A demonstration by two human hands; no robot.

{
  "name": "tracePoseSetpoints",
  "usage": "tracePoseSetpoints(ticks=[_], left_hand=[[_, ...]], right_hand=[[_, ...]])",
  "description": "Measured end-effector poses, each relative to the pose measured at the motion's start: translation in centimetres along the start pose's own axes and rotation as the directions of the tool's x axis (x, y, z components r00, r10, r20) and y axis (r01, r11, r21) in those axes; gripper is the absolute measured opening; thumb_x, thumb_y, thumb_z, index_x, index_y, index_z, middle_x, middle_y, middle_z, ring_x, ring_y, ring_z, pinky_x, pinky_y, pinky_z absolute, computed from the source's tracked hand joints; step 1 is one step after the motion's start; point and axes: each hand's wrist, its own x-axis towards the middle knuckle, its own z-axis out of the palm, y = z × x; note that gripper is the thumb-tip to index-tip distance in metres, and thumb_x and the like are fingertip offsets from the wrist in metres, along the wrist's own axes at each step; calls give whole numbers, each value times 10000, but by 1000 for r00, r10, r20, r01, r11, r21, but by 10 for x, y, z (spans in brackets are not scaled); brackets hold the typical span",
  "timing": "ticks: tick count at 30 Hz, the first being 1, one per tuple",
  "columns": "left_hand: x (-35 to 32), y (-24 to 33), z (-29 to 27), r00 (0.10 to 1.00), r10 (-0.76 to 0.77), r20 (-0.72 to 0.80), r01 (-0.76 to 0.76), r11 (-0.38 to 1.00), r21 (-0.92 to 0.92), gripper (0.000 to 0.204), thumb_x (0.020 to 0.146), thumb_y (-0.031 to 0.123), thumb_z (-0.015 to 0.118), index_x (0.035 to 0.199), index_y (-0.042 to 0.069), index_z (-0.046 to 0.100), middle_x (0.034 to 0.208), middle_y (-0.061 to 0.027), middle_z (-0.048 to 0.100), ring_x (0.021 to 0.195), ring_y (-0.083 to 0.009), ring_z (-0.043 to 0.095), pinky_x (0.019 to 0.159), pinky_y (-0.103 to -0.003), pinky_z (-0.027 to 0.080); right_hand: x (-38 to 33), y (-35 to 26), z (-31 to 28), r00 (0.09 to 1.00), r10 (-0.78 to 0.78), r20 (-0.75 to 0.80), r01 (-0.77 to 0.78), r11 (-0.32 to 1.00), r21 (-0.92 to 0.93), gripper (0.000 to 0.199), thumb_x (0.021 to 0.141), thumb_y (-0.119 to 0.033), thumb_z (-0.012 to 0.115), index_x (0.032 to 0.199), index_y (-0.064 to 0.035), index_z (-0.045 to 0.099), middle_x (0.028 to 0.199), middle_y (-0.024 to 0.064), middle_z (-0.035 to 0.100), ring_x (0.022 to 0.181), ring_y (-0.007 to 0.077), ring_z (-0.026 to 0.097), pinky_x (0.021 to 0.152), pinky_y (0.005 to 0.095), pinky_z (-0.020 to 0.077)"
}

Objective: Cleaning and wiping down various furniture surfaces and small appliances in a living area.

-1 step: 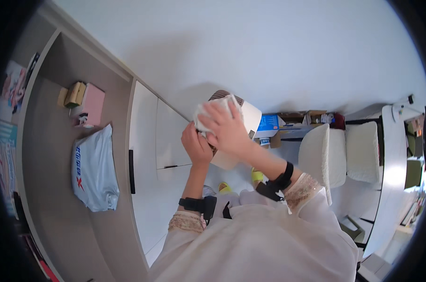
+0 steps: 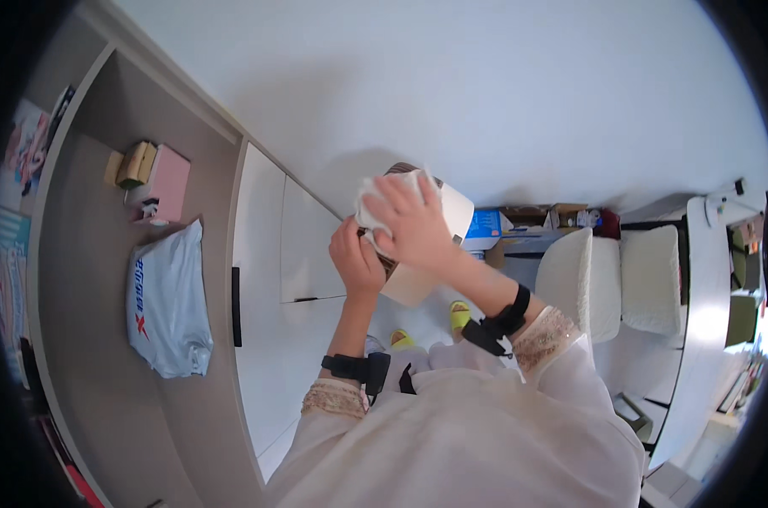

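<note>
My right hand [image 2: 414,224] lies over a crumpled white cloth [image 2: 371,210], its fingers stretched across it and pressing it to the top of a cream box-like object [image 2: 456,212] with a brown striped part [image 2: 401,168]. My left hand [image 2: 356,261] is curled at the near left edge of that object, gripping it beside the cloth. The object's kind cannot be made out, as both hands and the cloth cover much of it. Each wrist wears a black strap with a small device.
On the left, an open shelf [image 2: 88,279] holds a pale blue plastic bag [image 2: 172,305] and a pink box [image 2: 171,186], next to white cabinet doors [image 2: 261,245]. A white wall [image 2: 486,93] rises ahead. Boxes [image 2: 486,224], cream chairs [image 2: 566,284] and a white table [image 2: 697,339] stand right.
My right hand and the cloth have shifted slightly to the right over the object. The left hand keeps its grip at the edge.
</note>
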Motion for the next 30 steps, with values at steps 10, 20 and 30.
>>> tracePoseSetpoints(ticks=[10,20,30], left_hand=[[5,21,4,1000,23,-12,-23,1000,16,320,851,160,439,1131,67,562,1115,-98,574,994,-283,526,871,-409,366],[10,23,-7,1000,-18,11,19,1000,-2,323,831,145,476,1134,79,564,1114,-91,566,965,-271,534,827,-405,369],[8,24,-9,997,16,76,-14,999,-31,300,862,128,434,1131,56,546,1116,-126,570,976,-298,528,862,-408,365]], right_hand=[[48,94,19,841,333,426,-458,858,232,420,887,-388,406,1146,-113,589,1178,171,568,1127,298,519,957,362,396],[38,157,44,537,447,716,-843,326,428,452,941,-377,426,1156,-6,567,1049,138,625,984,207,569,889,336,429],[8,112,-6,781,413,468,-618,616,488,359,924,-298,501,1139,-20,570,961,121,630,835,178,602,777,302,473]])
